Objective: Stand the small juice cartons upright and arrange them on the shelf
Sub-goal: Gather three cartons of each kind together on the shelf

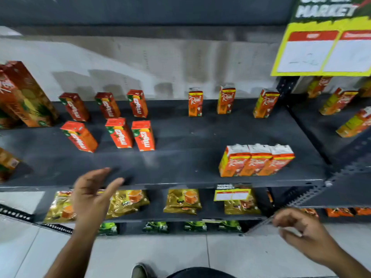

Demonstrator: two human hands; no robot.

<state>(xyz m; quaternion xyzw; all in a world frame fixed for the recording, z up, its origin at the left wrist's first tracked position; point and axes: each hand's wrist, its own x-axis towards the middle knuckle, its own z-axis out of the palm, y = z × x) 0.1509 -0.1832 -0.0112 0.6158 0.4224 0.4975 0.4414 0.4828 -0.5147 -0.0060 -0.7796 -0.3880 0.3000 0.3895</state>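
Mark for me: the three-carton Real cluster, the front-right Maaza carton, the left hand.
Real cluster (256, 163): head view, front face of the middle carton.
Front-right Maaza carton (143, 137): head view, front face.
Left hand (90, 194): head view, back of the hand.

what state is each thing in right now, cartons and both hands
six maaza cartons: upright, spaced in two rows of three
three back real cartons: upright, spaced apart
three front real cartons: upright, pressed side by side
left hand: open, empty, at the shelf front edge
right hand: loosely curled, empty, below the shelf
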